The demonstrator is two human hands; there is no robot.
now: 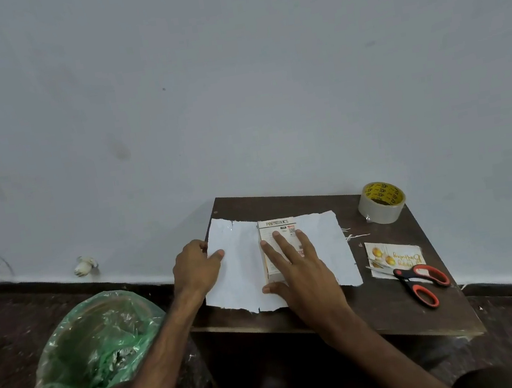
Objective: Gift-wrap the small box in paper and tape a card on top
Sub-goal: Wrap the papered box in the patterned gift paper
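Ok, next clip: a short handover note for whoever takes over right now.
Left hand pinches the left edge of the paper; right hand presses flat on the box, which lies mid-sheet.
Tape roll stands at the far right corner of the table; scissors lie partly on the card, right of the paper.
Done: box set on paper.
Left: fold the paper over, tape it, tape the card on top.

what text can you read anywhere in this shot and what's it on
"PORTRONICS": far end of the small box.
"Happy Birthday": gold script on the card, upside down from here.
Fine print on the small box: too small to read.
Black print on the yellow core of the tape roll: blurred, unreadable.
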